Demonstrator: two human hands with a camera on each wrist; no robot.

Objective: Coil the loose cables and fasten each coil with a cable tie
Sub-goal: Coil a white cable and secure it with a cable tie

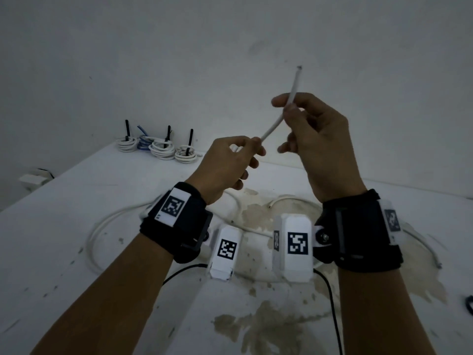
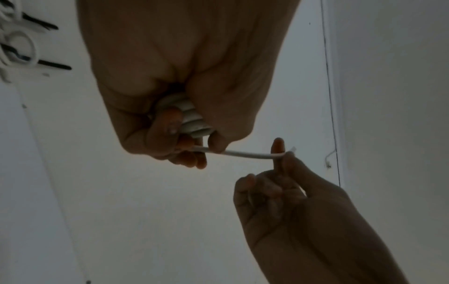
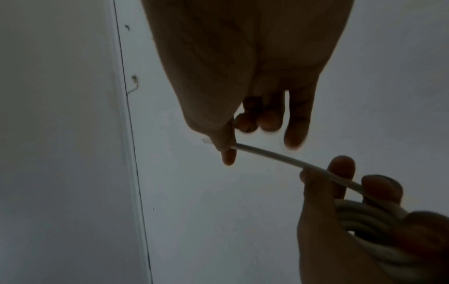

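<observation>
My left hand [image 1: 230, 160] is held up over the white table [image 1: 76, 196] and grips a coil of white cable [image 2: 189, 117], whose stacked turns show in the left wrist view. The cable's free end [image 1: 281, 116] runs up and to the right from the coil. My right hand [image 1: 307, 124] pinches this free end between thumb and forefinger, and the cut tip [image 1: 299, 69] sticks up past the fingers. In the right wrist view the cable end [image 3: 279, 159] spans from my right thumb down to the coil [image 3: 369, 221] in my left hand.
Several finished coils [image 1: 156, 147] with black cable ties standing up sit at the table's far left edge. More loose white cable [image 1: 107, 221] lies on the table under my wrists, and thin black wires [image 1: 330, 290] trail from the wrist cameras. A white wall rises behind.
</observation>
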